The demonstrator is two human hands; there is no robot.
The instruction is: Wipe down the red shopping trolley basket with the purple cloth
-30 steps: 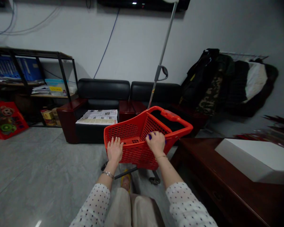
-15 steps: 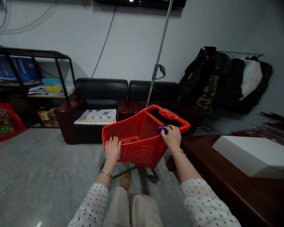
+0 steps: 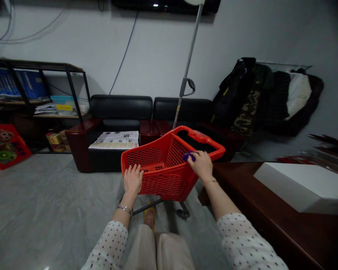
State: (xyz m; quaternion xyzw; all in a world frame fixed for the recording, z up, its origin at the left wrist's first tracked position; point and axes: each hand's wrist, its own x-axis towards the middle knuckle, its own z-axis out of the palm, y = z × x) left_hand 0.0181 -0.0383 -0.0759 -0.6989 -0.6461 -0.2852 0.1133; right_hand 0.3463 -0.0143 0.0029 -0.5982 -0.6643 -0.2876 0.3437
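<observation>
A small red plastic shopping cart [image 3: 157,176] with a mesh basket stands on the floor in front of me, its handle [image 3: 199,137] at the far right. My left hand [image 3: 133,180] rests on the near left rim, fingers laid over the edge. My right hand [image 3: 202,165] is closed on a small purple cloth [image 3: 188,156] pressed against the right rim of the basket. A wheel [image 3: 183,213] shows beneath the cart.
A dark wooden table [image 3: 270,225] with a white box [image 3: 304,187] lies to my right. Black sofa seats [image 3: 121,112] with newspapers [image 3: 115,139] stand behind the cart, a metal pole [image 3: 187,71] leaning there. A shelf rack [image 3: 39,93] is at left, coats [image 3: 270,97] hang at right.
My right hand with the purple cloth slid along the cart's right rim from near the middle toward the handle, then back a little. The left hand stayed on the near rim.
</observation>
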